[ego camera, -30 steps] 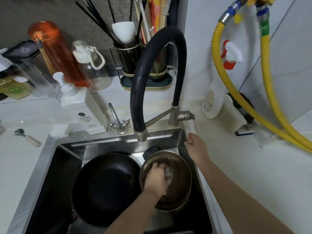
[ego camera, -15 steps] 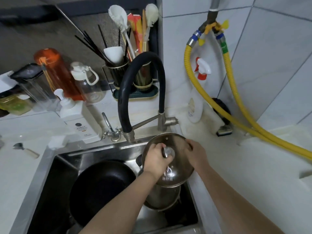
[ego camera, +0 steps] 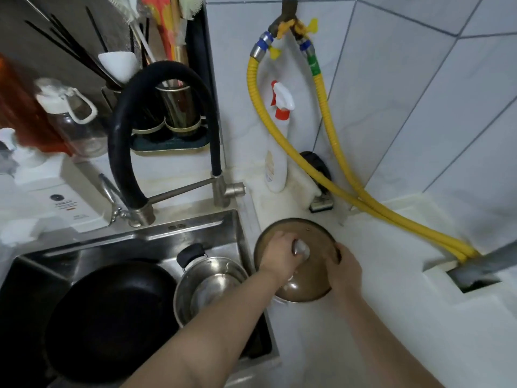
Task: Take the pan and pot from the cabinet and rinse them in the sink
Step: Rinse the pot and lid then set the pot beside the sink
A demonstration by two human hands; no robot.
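Lying flat in the sink at lower left, the black pan touches the steel pot, whose black handle points toward the faucet. Right of the sink edge, the left hand grips the lid knob; the right hand holds its rim. Yellow hoses and a spray bottle crowd behind.

White counter — spray bottle, soap dispenser on it.

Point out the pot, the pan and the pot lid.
pot (ego camera: 212,287): head view, on its bare steel inside.
pan (ego camera: 112,312): head view, on its dark inner base.
pot lid (ego camera: 313,281): head view, on the glass near its rim.
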